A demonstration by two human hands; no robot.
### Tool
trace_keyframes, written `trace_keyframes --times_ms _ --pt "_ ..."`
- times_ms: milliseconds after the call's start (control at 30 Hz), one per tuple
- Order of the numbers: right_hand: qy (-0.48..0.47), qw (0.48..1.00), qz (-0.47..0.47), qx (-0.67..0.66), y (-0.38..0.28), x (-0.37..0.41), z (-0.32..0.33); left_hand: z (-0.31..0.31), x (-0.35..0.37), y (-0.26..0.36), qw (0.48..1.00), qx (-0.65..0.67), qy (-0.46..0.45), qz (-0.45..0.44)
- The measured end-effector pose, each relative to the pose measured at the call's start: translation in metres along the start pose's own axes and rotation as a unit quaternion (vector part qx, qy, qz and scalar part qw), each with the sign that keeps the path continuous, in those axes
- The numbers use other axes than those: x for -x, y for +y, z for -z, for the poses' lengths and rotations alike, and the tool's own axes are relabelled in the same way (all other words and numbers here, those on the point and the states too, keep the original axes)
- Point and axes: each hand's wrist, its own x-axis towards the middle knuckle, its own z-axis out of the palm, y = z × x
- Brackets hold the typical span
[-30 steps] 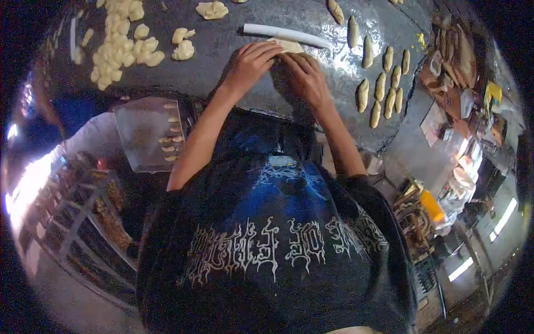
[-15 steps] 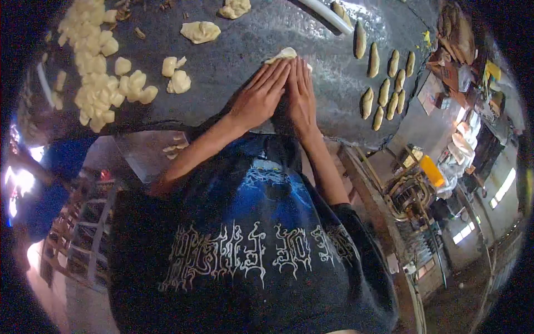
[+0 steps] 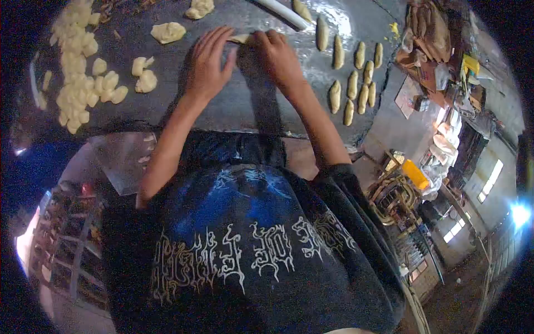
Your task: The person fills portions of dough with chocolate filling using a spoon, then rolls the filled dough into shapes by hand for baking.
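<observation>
A strip of pale dough [image 3: 240,39] lies on the dark work table between my two hands. My left hand [image 3: 210,60] rests at its left end, fingers stretched forward and thumb held apart. At the other end, my right hand [image 3: 278,60] has its fingers bent down over the dough, hiding that part of it. Left of my hands is a flattened dough piece [image 3: 168,33], with a lumpy dough piece [image 3: 146,81] nearer to me. Several rolled dough sticks [image 3: 352,84] lie to the right in loose rows.
A large heap of dough pieces [image 3: 75,67] covers the table's left side. Beyond my right hand lies a white rod [image 3: 282,13]. The dark table [image 3: 222,114] has a rough near edge. Off to the right are a yellow object [image 3: 415,175] and white sacks [image 3: 445,139].
My hands were side by side, flat on the dough. Now they are apart and farther forward, with the dough stretched between them. The view has shifted, moving the table's contents leftward.
</observation>
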Motion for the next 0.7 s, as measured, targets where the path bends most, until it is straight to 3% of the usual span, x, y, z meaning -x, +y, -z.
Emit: trace_keyframes --times_ms 100,133,233,267,367,467,533,567,600,633,667,700 --pt "0.001 0.989 -0.019 -0.149 0.015 -0.014 -0.005 -0.004 0.042 0.031 0.973 0.119 0.07 0.184" --pt "-0.06 0.992 0.001 -0.111 0.012 -0.013 0.009 -0.013 0.059 0.04 0.947 0.176 0.091 0.251" --pt "-0.135 0.945 -0.083 -0.287 -0.012 0.025 0.029 -0.01 0.072 0.105 0.816 0.352 0.099 0.448" --pt "-0.073 0.963 -0.032 -0.257 -0.018 0.045 0.02 -0.007 0.069 0.126 0.755 0.409 0.089 0.505" --pt "0.015 0.956 -0.024 -0.293 -0.061 0.098 0.039 -0.029 0.104 0.124 0.859 0.269 0.1 0.424" --pt "-0.013 0.919 0.082 -0.386 -0.072 0.134 0.06 -0.033 0.136 0.134 0.841 0.298 0.201 0.405" --pt "-0.091 0.929 -0.12 -0.339 -0.062 0.16 0.104 -0.026 0.163 0.141 0.818 0.297 0.254 0.421" --pt "0.093 0.969 -0.06 -0.219 -0.028 0.173 0.083 -0.023 0.177 0.138 0.798 0.307 0.278 0.438" --pt "0.093 0.973 -0.172 -0.12 -0.023 0.181 0.109 -0.021 0.194 0.135 0.805 0.292 0.296 0.423" --pt "0.123 0.989 -0.074 -0.036 0.039 0.196 0.086 -0.019 0.214 0.131 0.811 0.278 0.31 0.41" --pt "0.073 0.979 -0.055 0.183 0.046 0.201 0.092 -0.02 0.233 0.127 0.788 0.297 0.337 0.422" --pt "0.058 0.984 -0.053 0.159 0.073 0.219 0.076 -0.021 0.252 0.125 0.766 0.321 0.359 0.427"
